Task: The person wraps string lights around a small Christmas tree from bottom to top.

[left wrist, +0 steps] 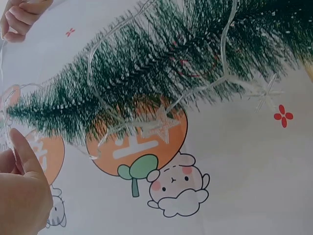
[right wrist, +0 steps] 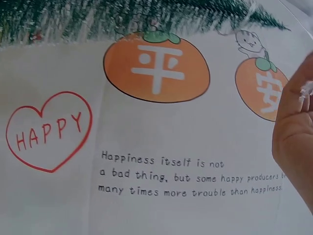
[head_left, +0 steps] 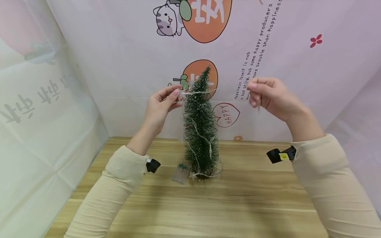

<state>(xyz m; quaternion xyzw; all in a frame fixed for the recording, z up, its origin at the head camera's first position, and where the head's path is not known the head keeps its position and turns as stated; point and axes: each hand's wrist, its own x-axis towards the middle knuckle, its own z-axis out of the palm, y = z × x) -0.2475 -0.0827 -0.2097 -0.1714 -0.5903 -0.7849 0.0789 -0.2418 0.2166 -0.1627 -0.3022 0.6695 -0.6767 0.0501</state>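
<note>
A small green bristle Christmas tree (head_left: 201,132) with whitened tips stands upright on the table. A clear-wired string of fairy lights (head_left: 194,93) winds around it, with a star-shaped light (left wrist: 164,128) and a snowflake-shaped one (left wrist: 266,92) on its side. My left hand (head_left: 157,109) pinches the string beside the upper part of the tree, between thumb and fingers. To the right, apart from the tree, my right hand (head_left: 275,99) holds another stretch of the string. A small clear piece (right wrist: 306,90) shows at its fingers in the right wrist view.
A clear box (head_left: 180,175) with something green at its top lies by the tree's base on the wooden table (head_left: 208,211). Behind stands a white printed backdrop (head_left: 119,66) with orange fruit, cartoon animals and lettering. Black cameras sit at both wrists.
</note>
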